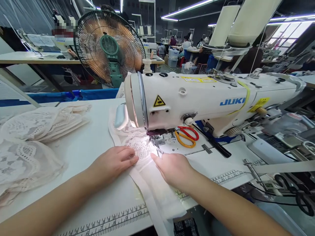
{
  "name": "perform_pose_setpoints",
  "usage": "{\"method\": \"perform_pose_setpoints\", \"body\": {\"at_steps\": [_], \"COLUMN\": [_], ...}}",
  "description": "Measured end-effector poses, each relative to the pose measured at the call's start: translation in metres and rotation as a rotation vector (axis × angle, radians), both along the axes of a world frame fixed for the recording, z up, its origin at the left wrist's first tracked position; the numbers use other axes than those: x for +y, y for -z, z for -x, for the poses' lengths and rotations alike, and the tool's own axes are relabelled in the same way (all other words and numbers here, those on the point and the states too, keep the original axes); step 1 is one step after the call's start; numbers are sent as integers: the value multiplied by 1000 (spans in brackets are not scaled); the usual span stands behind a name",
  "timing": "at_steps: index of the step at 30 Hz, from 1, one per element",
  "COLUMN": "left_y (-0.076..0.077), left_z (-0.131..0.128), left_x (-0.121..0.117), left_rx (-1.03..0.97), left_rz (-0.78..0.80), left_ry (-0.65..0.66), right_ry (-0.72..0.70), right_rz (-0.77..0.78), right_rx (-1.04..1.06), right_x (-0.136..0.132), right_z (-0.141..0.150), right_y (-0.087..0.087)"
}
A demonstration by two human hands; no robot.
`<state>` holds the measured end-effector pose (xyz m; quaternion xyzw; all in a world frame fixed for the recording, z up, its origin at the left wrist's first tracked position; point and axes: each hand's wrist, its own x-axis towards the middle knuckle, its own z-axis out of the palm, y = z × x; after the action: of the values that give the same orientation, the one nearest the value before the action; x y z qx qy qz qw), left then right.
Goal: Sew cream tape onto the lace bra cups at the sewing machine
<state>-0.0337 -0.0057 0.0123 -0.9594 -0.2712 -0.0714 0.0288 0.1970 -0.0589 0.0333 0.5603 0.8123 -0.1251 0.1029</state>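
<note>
My left hand [116,162], unclenched, rests on lace [142,144] | right hand [175,167]: grip I can't tell | likely steadying it at machine [172,98]

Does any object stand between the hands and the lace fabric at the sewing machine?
Nothing visible does: the left hand and right hand both touch the fabric. The scissors lie to its right, out of the way.
</note>
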Motion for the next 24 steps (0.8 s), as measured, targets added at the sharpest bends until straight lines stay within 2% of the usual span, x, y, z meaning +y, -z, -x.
{"method": "perform_pose_setpoints", "body": {"at_steps": [6, 14, 21, 24], "left_y": [-2, -5, -10, -13], "left_z": [0, -5, -7, -7], "left_x": [6, 20, 25, 31], "left_rx": [63, 281, 363, 381], "left_rz": [1, -28, -24, -53], "left_ry": [-43, 90, 65, 59], "right_ry": [33, 12, 47, 74], "right_rz": [94, 92, 86, 133], "right_rx": [-43, 18, 18, 3], "right_x": [9, 8, 11, 14], "right_z": [5, -3, -1, 3], "right_y": [-10, -10, -7, -10]}}
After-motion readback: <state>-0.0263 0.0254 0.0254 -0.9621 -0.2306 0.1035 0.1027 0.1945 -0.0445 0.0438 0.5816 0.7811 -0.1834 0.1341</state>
